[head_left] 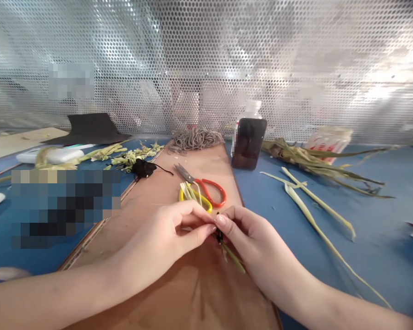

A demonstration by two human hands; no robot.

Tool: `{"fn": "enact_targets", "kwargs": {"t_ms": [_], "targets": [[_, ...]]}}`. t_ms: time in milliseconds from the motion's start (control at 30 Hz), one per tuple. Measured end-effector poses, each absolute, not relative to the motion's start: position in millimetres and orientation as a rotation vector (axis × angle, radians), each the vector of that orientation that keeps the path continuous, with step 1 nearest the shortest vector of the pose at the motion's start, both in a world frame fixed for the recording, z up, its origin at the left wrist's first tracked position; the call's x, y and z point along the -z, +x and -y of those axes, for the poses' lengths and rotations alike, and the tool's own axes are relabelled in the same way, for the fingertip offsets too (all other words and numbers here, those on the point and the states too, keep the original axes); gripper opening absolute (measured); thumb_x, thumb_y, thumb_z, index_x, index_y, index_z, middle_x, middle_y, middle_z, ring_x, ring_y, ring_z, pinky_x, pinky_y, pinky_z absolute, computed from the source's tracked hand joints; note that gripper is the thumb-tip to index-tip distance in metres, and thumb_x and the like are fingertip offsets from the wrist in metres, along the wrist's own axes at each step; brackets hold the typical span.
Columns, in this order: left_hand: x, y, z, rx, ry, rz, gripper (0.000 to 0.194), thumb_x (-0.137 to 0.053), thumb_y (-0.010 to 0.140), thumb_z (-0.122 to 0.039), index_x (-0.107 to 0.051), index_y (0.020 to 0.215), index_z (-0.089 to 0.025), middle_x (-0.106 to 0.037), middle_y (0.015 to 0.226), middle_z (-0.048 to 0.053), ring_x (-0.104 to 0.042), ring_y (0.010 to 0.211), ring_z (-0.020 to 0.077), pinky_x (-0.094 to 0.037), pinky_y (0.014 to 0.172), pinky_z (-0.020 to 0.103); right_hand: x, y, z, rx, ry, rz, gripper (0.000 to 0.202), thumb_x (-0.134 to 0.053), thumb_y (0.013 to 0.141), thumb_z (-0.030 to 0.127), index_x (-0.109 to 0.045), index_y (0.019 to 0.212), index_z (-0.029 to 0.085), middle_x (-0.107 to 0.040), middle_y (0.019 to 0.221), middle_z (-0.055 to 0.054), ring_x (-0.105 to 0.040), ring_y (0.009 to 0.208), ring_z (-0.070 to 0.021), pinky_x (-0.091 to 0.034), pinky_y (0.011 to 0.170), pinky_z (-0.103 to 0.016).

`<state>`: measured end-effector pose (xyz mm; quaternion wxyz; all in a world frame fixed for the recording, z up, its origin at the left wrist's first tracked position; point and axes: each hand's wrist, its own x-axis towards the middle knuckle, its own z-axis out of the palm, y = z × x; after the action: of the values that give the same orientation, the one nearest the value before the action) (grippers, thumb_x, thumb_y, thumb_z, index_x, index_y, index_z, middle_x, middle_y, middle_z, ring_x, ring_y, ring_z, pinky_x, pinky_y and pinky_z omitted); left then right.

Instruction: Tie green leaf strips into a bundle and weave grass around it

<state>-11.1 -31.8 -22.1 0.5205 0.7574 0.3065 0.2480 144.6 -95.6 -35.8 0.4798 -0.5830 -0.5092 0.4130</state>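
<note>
My left hand [168, 231] and my right hand [256, 238] meet over the brown board, thumbs and forefingers pinched close together. Between them is a narrow green leaf strip [234, 258], its lower end sticking out toward me. Something dark, thread-like [220, 235], sits around the strip at the fingertips; its detail is mostly hidden. Pale leaf ends [192, 191] show just beyond my left fingers, perhaps of the same piece. Right behind my hands lie scissors [211, 192] with one red and one yellow handle, blades partly apart and pointing away.
A heap of grey cord [197, 140] lies at the board's far end. Black thread [144, 168] and leaf scraps [136, 156] are left. A phone [249, 144] leans on a white bottle [253, 109]. Dried leaves [298, 158] and loose strips [318, 201] lie right. A perforated metal screen [206, 59] stands behind.
</note>
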Motion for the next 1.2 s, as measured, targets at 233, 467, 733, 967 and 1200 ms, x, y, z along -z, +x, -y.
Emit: {"fn": "enact_targets", "kwargs": {"t_ms": [233, 467, 733, 967, 1200], "targets": [[21.3, -10.0, 30.3, -0.597, 1.856, -0.793, 0.014, -0.06, 0.081, -0.032, -0.068, 0.09, -0.025, -0.072, 0.089, -0.001, -0.068, 0.081, 0.0169, -0.054, 0.077, 0.027, 33.1, 145.0, 96.3, -0.991, -1.447, 1.252, 0.031, -0.05, 0.085, 0.046, -0.052, 0.069, 0.02, -0.049, 0.057, 0.002, -0.041, 0.05, -0.0106, -0.034, 0.045, -0.021], [23.3, -11.4, 30.1, -0.587, 1.897, -0.794, 0.022, -0.058, 0.081, -0.032, -0.07, 0.099, -0.027, -0.072, 0.095, -0.001, -0.068, 0.088, 0.0196, -0.054, 0.081, 0.031, 35.2, 145.0, 95.6, -0.942, -1.473, 1.257, 0.032, -0.05, 0.085, 0.047, -0.053, 0.07, 0.019, -0.051, 0.061, 0.002, -0.043, 0.054, -0.0109, -0.035, 0.048, -0.021], [23.4, -9.6, 31.1, -0.561, 1.935, -0.839, 0.019, -0.059, 0.081, -0.033, -0.071, 0.094, -0.027, -0.073, 0.089, -0.003, -0.068, 0.083, 0.0184, -0.055, 0.075, 0.027, 34.1, 145.3, 96.6, -0.962, -1.49, 1.235, 0.031, -0.05, 0.086, 0.047, -0.054, 0.071, 0.02, -0.05, 0.059, 0.003, -0.042, 0.052, -0.0102, -0.034, 0.046, -0.021], [24.0, -7.8, 30.4, -0.54, 1.874, -0.834, 0.02, -0.059, 0.08, -0.033, -0.069, 0.094, -0.025, -0.073, 0.088, 0.0, -0.068, 0.083, 0.0197, -0.055, 0.076, 0.03, 35.5, 143.7, 95.7, -1.063, -1.456, 1.175, 0.031, -0.052, 0.084, 0.049, -0.053, 0.071, 0.02, -0.047, 0.054, 0.004, -0.035, 0.042, -0.0084, -0.029, 0.04, -0.022], [25.8, -8.3, 30.8, -0.519, 1.863, -0.797, 0.017, -0.056, 0.082, -0.028, -0.067, 0.095, -0.025, -0.072, 0.089, -0.002, -0.068, 0.083, 0.0169, -0.054, 0.074, 0.026, 33.7, 144.0, 93.9, -0.988, -1.47, 1.216, 0.028, -0.053, 0.085, 0.042, -0.052, 0.068, 0.02, -0.053, 0.056, 0.003, -0.045, 0.047, -0.0094, -0.034, 0.043, -0.021]]}}
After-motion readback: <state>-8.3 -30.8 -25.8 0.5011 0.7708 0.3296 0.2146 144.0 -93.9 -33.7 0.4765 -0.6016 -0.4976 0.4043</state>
